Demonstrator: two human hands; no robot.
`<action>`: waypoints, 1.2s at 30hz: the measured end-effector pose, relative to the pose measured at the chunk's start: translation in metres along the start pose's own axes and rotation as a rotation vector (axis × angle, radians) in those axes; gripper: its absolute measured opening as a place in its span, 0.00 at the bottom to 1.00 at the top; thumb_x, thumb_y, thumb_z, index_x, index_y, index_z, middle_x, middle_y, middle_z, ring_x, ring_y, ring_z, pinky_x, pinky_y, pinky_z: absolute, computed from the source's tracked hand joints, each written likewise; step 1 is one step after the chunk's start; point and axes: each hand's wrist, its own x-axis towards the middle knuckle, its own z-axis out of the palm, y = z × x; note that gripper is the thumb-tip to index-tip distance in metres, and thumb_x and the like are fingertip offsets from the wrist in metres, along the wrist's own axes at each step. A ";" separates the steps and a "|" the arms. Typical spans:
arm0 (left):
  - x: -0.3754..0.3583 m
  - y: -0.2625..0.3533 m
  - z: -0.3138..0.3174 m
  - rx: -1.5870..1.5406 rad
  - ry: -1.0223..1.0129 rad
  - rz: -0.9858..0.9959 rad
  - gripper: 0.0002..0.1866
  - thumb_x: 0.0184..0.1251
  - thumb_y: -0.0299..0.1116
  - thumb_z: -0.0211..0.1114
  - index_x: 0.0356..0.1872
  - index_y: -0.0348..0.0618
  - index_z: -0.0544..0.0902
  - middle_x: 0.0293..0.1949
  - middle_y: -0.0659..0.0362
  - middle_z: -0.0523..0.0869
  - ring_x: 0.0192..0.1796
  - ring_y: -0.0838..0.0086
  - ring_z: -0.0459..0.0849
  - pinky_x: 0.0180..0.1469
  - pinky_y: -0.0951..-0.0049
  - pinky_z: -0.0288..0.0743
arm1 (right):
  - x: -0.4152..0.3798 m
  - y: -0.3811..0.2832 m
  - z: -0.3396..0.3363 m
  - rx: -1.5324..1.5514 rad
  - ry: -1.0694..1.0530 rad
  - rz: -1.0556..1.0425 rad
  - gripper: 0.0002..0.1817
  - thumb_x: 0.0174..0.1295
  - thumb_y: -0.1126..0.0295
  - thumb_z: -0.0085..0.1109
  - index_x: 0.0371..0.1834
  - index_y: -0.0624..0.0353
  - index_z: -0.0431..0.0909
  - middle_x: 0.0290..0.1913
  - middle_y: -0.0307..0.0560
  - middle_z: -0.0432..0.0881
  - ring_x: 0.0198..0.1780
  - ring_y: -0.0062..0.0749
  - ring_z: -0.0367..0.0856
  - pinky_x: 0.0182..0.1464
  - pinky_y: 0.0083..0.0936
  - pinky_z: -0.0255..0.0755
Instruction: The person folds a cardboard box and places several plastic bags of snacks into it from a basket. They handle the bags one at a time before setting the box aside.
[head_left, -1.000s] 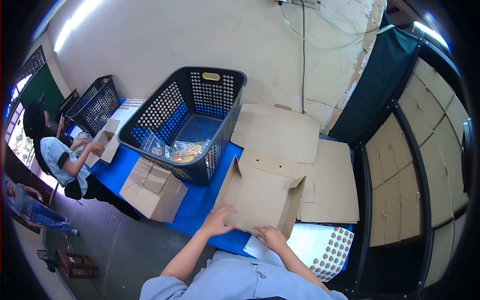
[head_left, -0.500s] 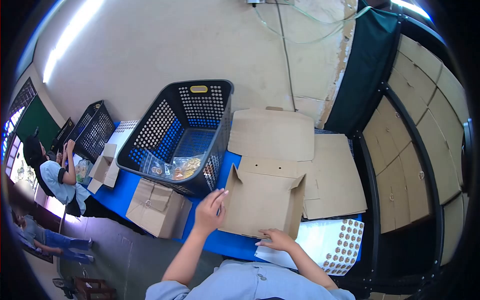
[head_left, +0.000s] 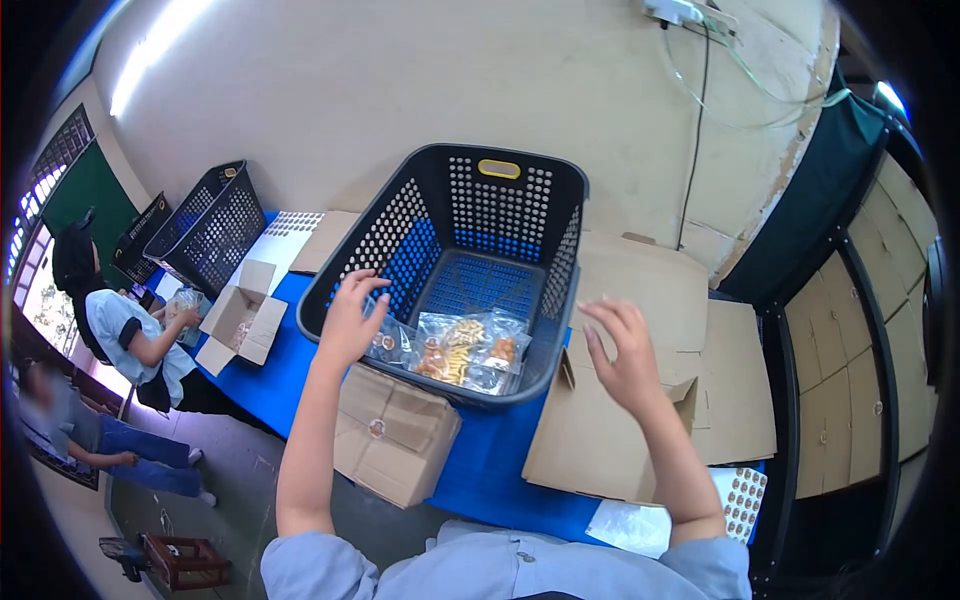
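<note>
A large black perforated basket (head_left: 570, 250) stands on the blue-covered table. Several clear plastic packets (head_left: 465, 345) with yellow and orange contents lie at its near end. My left hand (head_left: 350, 318) is over the basket's near left rim, fingers apart and holding nothing. Just right of the basket, my right hand (head_left: 622, 350) hovers above an open cardboard box (head_left: 590, 450), with its thumb and fingers spread. Whether either hand touches the basket is hard to see. A closed cardboard box (head_left: 385, 435) with a round sticker sits in front of the basket.
Flat cardboard sheets (head_left: 735, 370) and a sticker sheet (head_left: 745, 500) are on the right. Boxes fill a black rack (head_left: 850, 360) beyond. Leftward, a co-worker (head_left: 130, 320) handles a packet beside another open box (head_left: 245, 325) and basket (head_left: 205, 230). Another person (head_left: 85, 430) is lower left.
Both hands have left the open box and risen to the basket's sides, with the right hand's fingers spreading. The view has swung left, and more packets show in the basket.
</note>
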 end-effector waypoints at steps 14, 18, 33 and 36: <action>0.002 -0.002 0.001 -0.033 -0.025 -0.144 0.13 0.64 0.34 0.59 0.44 0.38 0.81 0.47 0.50 0.81 0.50 0.55 0.80 0.58 0.59 0.69 | 0.172 0.073 0.273 -0.563 -0.913 -0.411 0.14 0.50 0.68 0.62 0.41 0.60 0.82 0.41 0.49 0.83 0.47 0.45 0.80 0.46 0.40 0.76; 0.003 -0.003 0.000 0.000 0.000 -0.176 0.12 0.64 0.33 0.58 0.44 0.37 0.81 0.45 0.51 0.82 0.48 0.55 0.80 0.55 0.61 0.70 | 0.149 0.099 0.349 -0.671 -1.507 -0.392 0.25 0.45 0.65 0.69 0.52 0.43 0.81 0.47 0.46 0.84 0.50 0.47 0.81 0.48 0.41 0.77; 0.006 -0.002 0.001 -0.092 -0.050 -0.306 0.12 0.65 0.34 0.57 0.42 0.38 0.81 0.42 0.50 0.84 0.46 0.56 0.82 0.54 0.60 0.70 | 0.109 0.113 0.390 -0.595 -1.729 -0.506 0.18 0.43 0.63 0.74 0.40 0.54 0.86 0.37 0.47 0.87 0.40 0.44 0.85 0.42 0.38 0.78; 0.006 -0.001 0.003 -0.053 -0.006 -0.301 0.11 0.64 0.33 0.60 0.41 0.37 0.83 0.39 0.49 0.85 0.42 0.57 0.84 0.46 0.64 0.75 | 0.180 0.057 0.306 -0.311 -1.307 -0.186 0.12 0.56 0.59 0.58 0.38 0.51 0.84 0.40 0.52 0.86 0.43 0.49 0.84 0.46 0.40 0.77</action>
